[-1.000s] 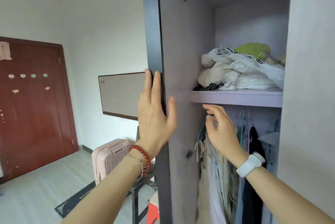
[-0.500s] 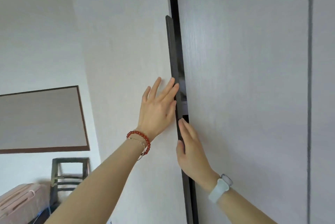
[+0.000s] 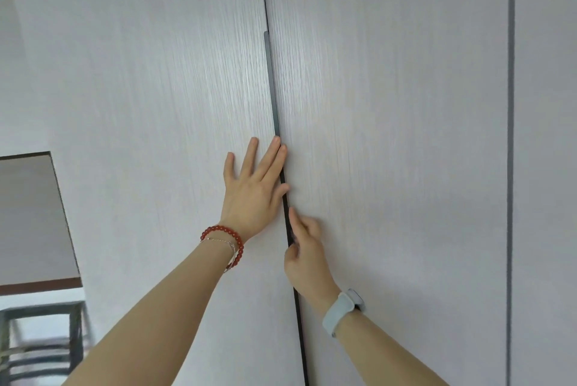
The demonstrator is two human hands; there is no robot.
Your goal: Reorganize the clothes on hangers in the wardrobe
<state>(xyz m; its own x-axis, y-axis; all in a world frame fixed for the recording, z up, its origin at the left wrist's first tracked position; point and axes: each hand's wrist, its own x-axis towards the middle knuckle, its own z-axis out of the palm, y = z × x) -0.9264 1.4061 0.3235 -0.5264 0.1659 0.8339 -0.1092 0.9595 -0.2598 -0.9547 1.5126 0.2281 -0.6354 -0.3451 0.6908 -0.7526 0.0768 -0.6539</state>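
Note:
The wardrobe fills the view with its pale wood-grain doors together. My left hand [image 3: 253, 195] presses flat on the left door [image 3: 156, 104], fingers straight, fingertips at the dark handle strip [image 3: 271, 89] along the seam. My right hand [image 3: 307, 257] lies lower against the same seam, on the edge of the right door [image 3: 390, 136], one finger pointing up along the strip, holding nothing. The clothes and hangers are hidden behind the doors.
A framed grey board [image 3: 28, 217] hangs on the wall at the left. Below it stands a dark metal stool [image 3: 43, 339]. A further vertical door seam [image 3: 511, 167] runs down the wardrobe at the right.
The left door swung from wide open to closed against the right door. My right hand came out from the hanging clothes to the seam. The view turned up and towards the doors.

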